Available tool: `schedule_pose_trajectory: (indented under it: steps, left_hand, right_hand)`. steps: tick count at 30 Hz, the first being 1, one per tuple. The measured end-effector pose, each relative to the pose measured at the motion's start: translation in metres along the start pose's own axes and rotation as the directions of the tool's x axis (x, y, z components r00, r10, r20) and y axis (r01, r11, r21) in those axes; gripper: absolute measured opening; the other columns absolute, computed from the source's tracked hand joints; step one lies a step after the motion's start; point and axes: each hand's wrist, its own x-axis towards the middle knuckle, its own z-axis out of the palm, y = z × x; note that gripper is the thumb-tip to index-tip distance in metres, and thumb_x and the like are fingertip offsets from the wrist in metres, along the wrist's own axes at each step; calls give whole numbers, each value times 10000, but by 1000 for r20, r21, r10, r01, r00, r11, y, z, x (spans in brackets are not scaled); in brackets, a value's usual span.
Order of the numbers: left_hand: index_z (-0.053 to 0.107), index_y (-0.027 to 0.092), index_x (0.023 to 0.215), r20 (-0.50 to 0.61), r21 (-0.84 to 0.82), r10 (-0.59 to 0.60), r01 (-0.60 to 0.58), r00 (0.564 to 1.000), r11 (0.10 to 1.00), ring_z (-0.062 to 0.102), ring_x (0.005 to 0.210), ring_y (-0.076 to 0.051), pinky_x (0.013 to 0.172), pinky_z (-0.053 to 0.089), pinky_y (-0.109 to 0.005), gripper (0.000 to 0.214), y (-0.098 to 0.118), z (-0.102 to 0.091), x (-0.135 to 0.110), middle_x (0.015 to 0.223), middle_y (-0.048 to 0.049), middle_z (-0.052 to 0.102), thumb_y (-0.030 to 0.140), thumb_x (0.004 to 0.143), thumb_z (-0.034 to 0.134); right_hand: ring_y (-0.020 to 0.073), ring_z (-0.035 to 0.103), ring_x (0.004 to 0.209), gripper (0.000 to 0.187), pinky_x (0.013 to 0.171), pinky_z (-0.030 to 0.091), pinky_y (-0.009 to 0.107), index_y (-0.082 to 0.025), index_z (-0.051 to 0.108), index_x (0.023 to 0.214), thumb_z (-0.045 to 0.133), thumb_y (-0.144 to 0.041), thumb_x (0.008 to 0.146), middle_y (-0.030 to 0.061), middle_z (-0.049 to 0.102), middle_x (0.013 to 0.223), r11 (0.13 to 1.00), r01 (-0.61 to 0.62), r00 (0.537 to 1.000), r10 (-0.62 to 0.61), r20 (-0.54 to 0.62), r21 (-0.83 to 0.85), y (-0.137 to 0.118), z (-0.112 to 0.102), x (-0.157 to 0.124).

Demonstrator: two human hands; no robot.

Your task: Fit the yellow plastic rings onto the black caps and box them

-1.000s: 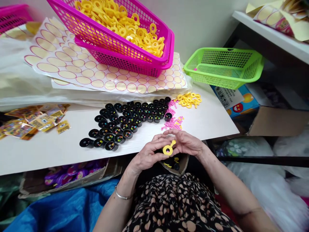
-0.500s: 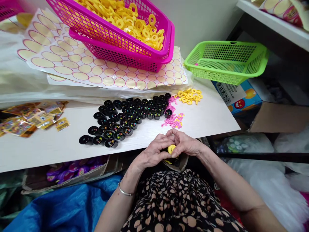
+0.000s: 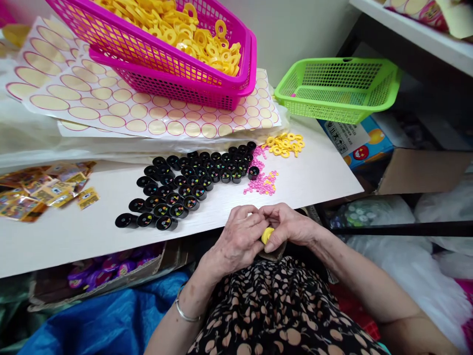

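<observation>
We list one yellow piece [image 3: 266, 235] at the centre, between both hands: right hand [image 3: 291, 227], thumb and fingers closed on it; left hand [image 3: 234, 241], curled close beside it, though we cannot tell what its fingers grip. Reading from the hands, we record on the table [image 3: 295, 182] black cups [image 3: 192, 181] at ten o'clock, pink beads [image 3: 263, 183] at twelve, yellow rings [image 3: 283, 148] between twelve and one; beyond, a pink basket [image 3: 173, 88] at eleven, a green basket [image 3: 318, 106] at one

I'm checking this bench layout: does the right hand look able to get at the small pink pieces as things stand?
Probably yes: only bare tabletop shows between the right hand and the pink pieces, though that hand is occupied with a yellow piece.
</observation>
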Motion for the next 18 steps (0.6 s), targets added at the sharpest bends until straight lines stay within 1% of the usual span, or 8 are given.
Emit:
schedule_pose_trajectory:
  steps: [4,8,10,12,13,15,17,18]
  left_hand:
    - [606,180,959,33,-53,21,-19,999,998,469,1026,-219,941,341,-395,197,-3,7,0,896,-51,620,143,794,504]
    - [612,187,946,70,-153,8,3,998,988,487,951,-194,919,372,-378,162,-4,19,0,868,-43,621,188,803,537]
    - [602,189,998,65,-194,2,11,998,981,477,977,-200,903,396,-367,242,-4,20,-2,940,-53,617,232,761,616]
    - [577,194,1067,-13,-216,-4,1,1000,976,469,1016,-212,878,426,-357,386,-8,16,-5,1039,-72,598,255,702,686]
    - [570,196,1081,-90,-203,-20,1,996,979,475,1020,-212,862,439,-352,410,-12,13,-8,1067,-80,589,249,694,695]
    - [581,199,1052,-296,-83,-81,59,952,995,500,984,-203,833,451,-351,329,-25,5,-14,1049,-83,595,213,731,654]
    - [609,190,981,-518,149,-136,246,845,958,511,933,-209,822,440,-373,220,-40,-5,-21,988,-84,612,198,761,607]
    - [621,182,957,-604,264,-146,370,783,891,505,921,-219,826,426,-389,194,-48,-9,-25,973,-91,616,208,767,594]
  right_hand:
    - [86,475,582,436,517,354,199,-117,612,780,812,-141,393,-47,553,650,998,52,995,-48,-90,45,15,2,-4]
    - [108,513,664,438,581,389,217,-127,612,855,795,-193,463,-21,583,744,995,63,996,-58,-64,75,39,-8,-8]
    - [131,538,727,497,636,416,240,-144,595,963,775,-219,506,-9,599,814,999,40,999,-40,-16,-33,49,-16,-9]
    - [165,556,809,526,703,434,277,-160,560,1063,732,-240,573,14,614,898,958,14,999,-27,-44,-288,58,-25,-8]
    - [188,555,868,513,745,433,300,-164,547,1092,703,-242,609,34,617,946,885,-11,995,-39,-96,-466,63,-28,-6]
    - [239,532,974,443,814,412,341,-155,549,1102,639,-224,674,88,614,1022,599,-110,973,-98,-209,-793,70,-31,1]
    - [279,520,1017,365,837,394,365,-133,571,1073,580,-190,713,140,614,1039,263,-217,957,-133,-258,-940,76,-30,11]
    - [289,529,1009,339,829,395,367,-124,580,1058,557,-176,724,157,621,1019,142,-243,958,-119,-260,-960,78,-29,16]
